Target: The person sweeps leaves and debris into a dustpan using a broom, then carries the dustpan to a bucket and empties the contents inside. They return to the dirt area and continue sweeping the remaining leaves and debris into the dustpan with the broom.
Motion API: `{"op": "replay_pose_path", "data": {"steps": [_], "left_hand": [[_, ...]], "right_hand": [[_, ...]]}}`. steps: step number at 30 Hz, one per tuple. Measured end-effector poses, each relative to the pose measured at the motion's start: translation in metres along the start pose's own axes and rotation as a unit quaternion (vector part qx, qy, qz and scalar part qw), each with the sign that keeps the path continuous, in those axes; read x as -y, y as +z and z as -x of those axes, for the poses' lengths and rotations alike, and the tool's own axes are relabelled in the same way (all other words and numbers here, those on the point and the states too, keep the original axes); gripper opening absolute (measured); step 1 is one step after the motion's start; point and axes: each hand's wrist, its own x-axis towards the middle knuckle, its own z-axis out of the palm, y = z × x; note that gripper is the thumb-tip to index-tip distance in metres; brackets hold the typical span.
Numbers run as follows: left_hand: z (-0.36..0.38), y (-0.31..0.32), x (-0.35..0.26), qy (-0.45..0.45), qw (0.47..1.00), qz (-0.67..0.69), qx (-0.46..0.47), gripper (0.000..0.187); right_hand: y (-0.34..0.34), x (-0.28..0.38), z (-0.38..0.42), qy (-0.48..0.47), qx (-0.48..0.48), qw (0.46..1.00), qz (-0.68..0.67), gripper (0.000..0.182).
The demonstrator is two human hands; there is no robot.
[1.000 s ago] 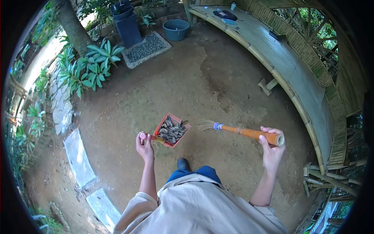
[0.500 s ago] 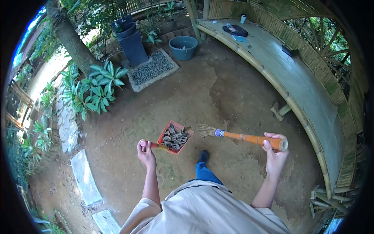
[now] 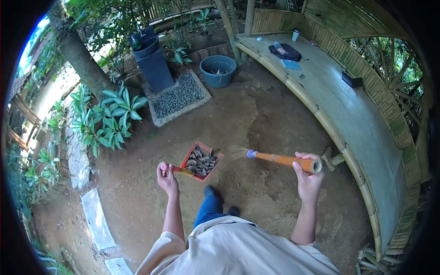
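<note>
My left hand (image 3: 167,179) is closed round the handle of a red-orange dustpan (image 3: 184,160). Dry brown leaves (image 3: 201,161) fill the pan, which hangs in front of me to the left. In my right hand (image 3: 308,179) is a stick broom (image 3: 279,159) with an orange bamboo handle, fingers wrapped near its hollow end. The broom lies nearly level, its thin bristles pointing left toward the pan but apart from it. A purple and white binding sits where bristles meet handle.
A blue-grey tub (image 3: 218,78) stands ahead by a gravel bed (image 3: 178,97) and a dark pedestal sink (image 3: 155,68). To the right curves a bamboo-edged platform (image 3: 339,105) holding a black bag (image 3: 288,52) and a cup (image 3: 295,34). Leafy plants (image 3: 110,114) and stone slabs (image 3: 98,219) line the left.
I have stepped forward, so the tub and gravel bed appear nearer. My right hand with the broom has shifted left, toward the dustpan. Both hands keep their hold.
</note>
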Motion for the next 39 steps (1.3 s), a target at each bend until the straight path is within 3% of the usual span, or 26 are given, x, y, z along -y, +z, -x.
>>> {"op": "replay_pose_path", "data": {"steps": [14, 20, 29, 39], "left_hand": [[-0.189, 0.198, 0.071, -0.03, 0.999, 0.012, 0.006, 0.031], [-0.29, 0.284, 0.071, -0.043, 0.998, -0.022, 0.042, 0.031], [-0.43, 0.416, 0.086, 0.004, 0.998, -0.007, 0.059, 0.033], [-0.591, 0.599, 0.084, 0.117, 0.991, -0.034, 0.061, 0.028]], "right_hand": [[0.107, -0.104, -0.256, 0.009, 0.027, 0.999, 0.028, 0.027], [0.159, -0.127, -0.361, 0.019, 0.012, 0.999, 0.039, 0.028], [0.205, -0.151, -0.501, 0.013, -0.028, 0.999, 0.022, 0.03], [0.228, -0.221, -0.717, -0.029, 0.021, 0.999, -0.016, 0.03]]}}
